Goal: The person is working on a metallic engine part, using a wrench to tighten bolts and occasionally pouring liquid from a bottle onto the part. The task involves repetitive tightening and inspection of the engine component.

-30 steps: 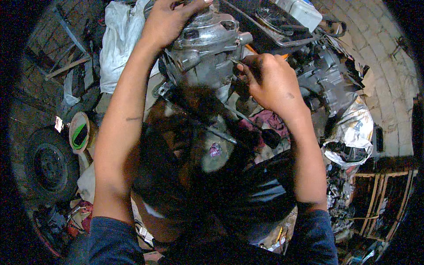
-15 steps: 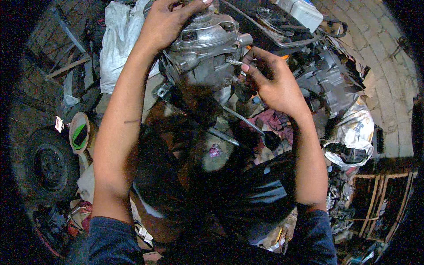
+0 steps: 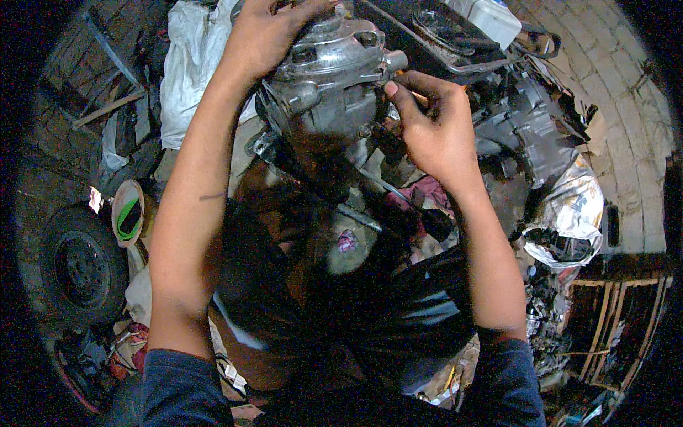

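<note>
A grey metal engine housing (image 3: 331, 92) with a domed cover and round bosses stands upright in front of me at the top of the view. My left hand (image 3: 267, 32) grips the top of it, thumb stretched to the right; some of its fingertips are cut off by the upper edge. At the housing's right side, just below a short round stub (image 3: 395, 60), my right hand (image 3: 435, 117) is closed in a pinch between thumb and forefinger. Its fingertips touch or nearly touch the metal, and what they hold is hidden.
Behind the housing lies a black tray (image 3: 441, 43) beside a white container (image 3: 491, 21). Another engine casing (image 3: 526, 121) is on the right, near a silvery bag (image 3: 569, 206). A white sack (image 3: 188, 78) lies left. A wheel (image 3: 84, 263) stands at the far left.
My right hand has moved slightly up and left, its fingertips now closer under the stub. The thin pale piece seen in its pinch before is now hidden. My left hand has hardly moved.
</note>
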The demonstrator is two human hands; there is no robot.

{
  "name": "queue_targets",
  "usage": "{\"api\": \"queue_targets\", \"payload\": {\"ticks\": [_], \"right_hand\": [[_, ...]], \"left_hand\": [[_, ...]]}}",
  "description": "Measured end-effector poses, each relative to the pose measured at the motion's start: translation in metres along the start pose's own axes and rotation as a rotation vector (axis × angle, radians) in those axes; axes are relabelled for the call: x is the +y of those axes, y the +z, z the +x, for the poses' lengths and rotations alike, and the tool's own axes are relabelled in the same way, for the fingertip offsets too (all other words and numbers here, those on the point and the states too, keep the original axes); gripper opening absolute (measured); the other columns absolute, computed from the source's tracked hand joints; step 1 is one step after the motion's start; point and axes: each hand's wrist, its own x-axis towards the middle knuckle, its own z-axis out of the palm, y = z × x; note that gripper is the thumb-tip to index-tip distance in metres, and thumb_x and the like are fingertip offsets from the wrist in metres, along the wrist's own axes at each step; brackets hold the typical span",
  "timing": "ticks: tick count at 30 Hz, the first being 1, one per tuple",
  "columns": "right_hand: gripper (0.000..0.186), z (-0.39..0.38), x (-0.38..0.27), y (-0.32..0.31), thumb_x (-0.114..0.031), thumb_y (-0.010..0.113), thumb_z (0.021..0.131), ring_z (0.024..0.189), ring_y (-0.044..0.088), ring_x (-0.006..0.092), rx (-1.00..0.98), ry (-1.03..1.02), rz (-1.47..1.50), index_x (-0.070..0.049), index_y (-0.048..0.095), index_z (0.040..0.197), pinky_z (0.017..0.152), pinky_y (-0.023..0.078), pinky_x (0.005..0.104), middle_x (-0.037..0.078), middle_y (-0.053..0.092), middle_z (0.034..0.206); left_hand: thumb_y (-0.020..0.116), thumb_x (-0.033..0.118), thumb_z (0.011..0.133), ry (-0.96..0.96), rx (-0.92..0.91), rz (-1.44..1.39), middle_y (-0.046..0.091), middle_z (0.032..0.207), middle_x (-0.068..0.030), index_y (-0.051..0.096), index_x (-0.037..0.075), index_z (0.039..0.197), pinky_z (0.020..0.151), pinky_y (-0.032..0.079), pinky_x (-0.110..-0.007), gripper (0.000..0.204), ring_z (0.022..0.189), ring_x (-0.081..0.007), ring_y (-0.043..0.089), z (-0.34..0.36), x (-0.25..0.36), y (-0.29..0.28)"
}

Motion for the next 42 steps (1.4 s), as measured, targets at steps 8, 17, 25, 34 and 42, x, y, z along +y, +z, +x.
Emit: {"api": "queue_targets", "payload": {"ticks": [8, 17, 25, 34, 42], "right_hand": [[0.024, -0.009, 0.002, 0.002, -0.017, 0.066, 0.085, 0.087, 0.067, 0.0432, -0.073, 0.009, -0.232, 0.004, 0.072, 0.096, 0.084, 0.051, 0.0455, 0.027, 0.069, 0.090], [0.028, -0.010, -0.001, -0.016, -0.014, 0.067, 0.085, 0.100, 0.066, 0.0376, -0.249, 0.027, -0.134, 0.004, 0.066, 0.106, 0.089, 0.049, 0.0416, 0.026, 0.068, 0.102], [0.028, -0.012, -0.014, -0.021, -0.019, 0.066, 0.091, 0.094, 0.065, 0.0232, -0.205, 0.093, -0.152, 0.004, 0.066, 0.107, 0.087, 0.049, 0.0344, 0.017, 0.070, 0.098], [0.020, -0.010, -0.005, -0.009, -0.015, 0.065, 0.087, 0.076, 0.067, 0.0335, 0.048, -0.126, -0.327, 0.002, 0.070, 0.095, 0.072, 0.052, 0.0417, 0.020, 0.070, 0.082], [0.014, -0.013, -0.011, 0.003, -0.014, 0.065, 0.082, 0.071, 0.066, 0.0421, 0.104, -0.221, -0.478, -0.004, 0.071, 0.090, 0.067, 0.053, 0.0499, 0.022, 0.067, 0.078]], "left_hand": [[0.068, 0.025, 0.091, 0.047, 0.035, 0.021, 0.071, 0.096, -0.0098, 0.068, -0.006, 0.106, 0.078, 0.048, -0.030, 0.034, 0.086, -0.0144, 0.061, 0.007, -0.017, -0.001], [0.069, 0.024, 0.091, 0.090, 0.007, 0.054, 0.070, 0.095, -0.0105, 0.066, -0.006, 0.107, 0.077, 0.048, -0.030, 0.034, 0.085, -0.0145, 0.061, 0.002, -0.006, -0.003], [0.070, 0.025, 0.090, 0.096, -0.011, -0.014, 0.071, 0.094, -0.0111, 0.066, -0.006, 0.106, 0.077, 0.048, -0.030, 0.036, 0.085, -0.0154, 0.061, 0.004, -0.014, -0.003], [0.071, 0.026, 0.089, 0.048, -0.001, -0.007, 0.071, 0.095, -0.0125, 0.065, -0.008, 0.106, 0.078, 0.048, -0.030, 0.039, 0.087, -0.0160, 0.062, 0.005, -0.012, -0.002], [0.071, 0.023, 0.089, 0.039, -0.006, -0.094, 0.071, 0.092, -0.0117, 0.064, -0.009, 0.107, 0.076, 0.049, -0.029, 0.037, 0.085, -0.0145, 0.063, 0.005, -0.013, 0.000]]}}
